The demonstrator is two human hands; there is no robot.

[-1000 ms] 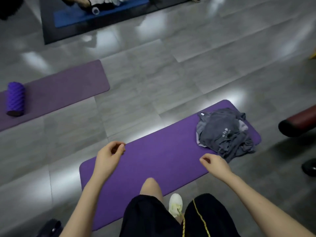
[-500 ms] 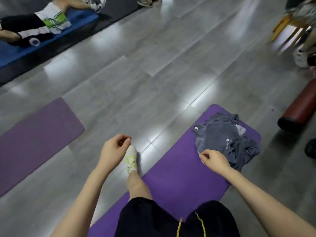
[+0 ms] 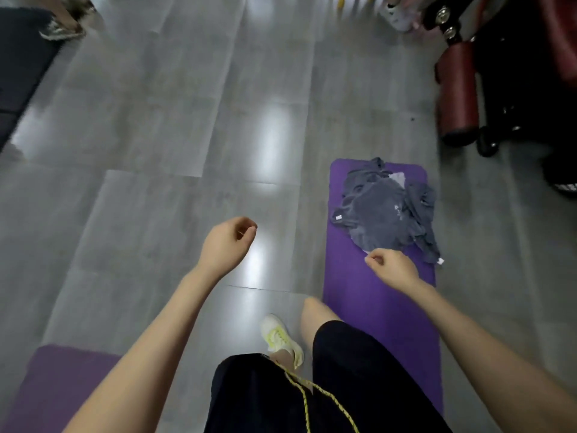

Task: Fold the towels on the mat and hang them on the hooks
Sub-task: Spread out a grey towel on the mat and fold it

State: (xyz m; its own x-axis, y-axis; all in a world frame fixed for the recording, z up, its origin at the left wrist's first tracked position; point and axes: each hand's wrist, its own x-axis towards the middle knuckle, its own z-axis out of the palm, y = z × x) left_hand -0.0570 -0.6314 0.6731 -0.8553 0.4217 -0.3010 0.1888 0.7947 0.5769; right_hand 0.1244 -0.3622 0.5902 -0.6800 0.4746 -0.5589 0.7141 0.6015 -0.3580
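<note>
At the far left we see the edge of a dark floor pad [image 3: 18,73], and past its upper corner a blurred patterned shoe [image 3: 62,26]. In the lower left corner lies 1 purple mat [image 3: 56,389], cut off by the frame. Grey floor tiles [image 3: 156,151] with bright glare fill the middle.

Our left hand [image 3: 228,245] hangs over bare floor, well apart from the towels. Its fingers are loosely curled toward the thumb, and we see nothing held in them.

Below it, 1 white and yellow trainer [image 3: 281,339] stands on the tiles just beside the second purple mat [image 3: 374,323]. Our bare knee and black shorts [image 3: 327,401] overlap that mat's left edge. A yellow cord [image 3: 299,389] hangs down the shorts.

This mat runs away from us, and the grey towels [image 3: 387,210] sit at its far end in 1 crumpled, unfolded heap. Part of the heap spills over the mat's right edge, and a small white tag [image 3: 338,217] shows on its left side.

Our right hand [image 3: 393,268] is over the mat at the near edge of the heap. Its fingers are curled in loosely with nothing visible in them. We cannot tell whether the knuckles touch the cloth.

At the upper right stands a dark red padded roller [image 3: 457,89] on a black machine frame [image 3: 515,89], on the floor apart from the mat. Above it are blurred pale shoes [image 3: 396,17].
</note>
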